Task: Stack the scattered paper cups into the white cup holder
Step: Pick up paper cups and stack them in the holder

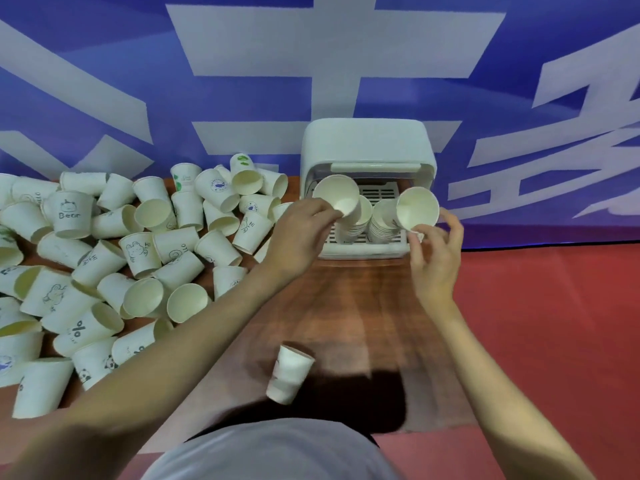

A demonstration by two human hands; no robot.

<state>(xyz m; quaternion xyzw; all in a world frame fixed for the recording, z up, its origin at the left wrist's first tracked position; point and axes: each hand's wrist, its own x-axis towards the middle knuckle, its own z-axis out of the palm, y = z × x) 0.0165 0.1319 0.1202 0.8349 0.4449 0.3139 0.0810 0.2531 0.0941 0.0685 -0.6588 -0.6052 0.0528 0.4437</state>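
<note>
Both hands pinched cream paper cups, left hand (298,223) its cup (337,195), right hand (434,251) its cup (417,209), mouths tilted toward the person, directly above the stacks (353,223) in the white plastic cup holder (367,143) at the desk's (346,306) far edge.

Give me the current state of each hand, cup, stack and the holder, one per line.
Left hand: pinching a cup by its rim, above the left stack.
Right hand: holding a second cup, mouth toward camera, by the right stack.
White cup holder: open, two stacks inside.
Loose cups: mostly tipped over, scattered on the left.
Lone cup: apart, near the person.
</note>
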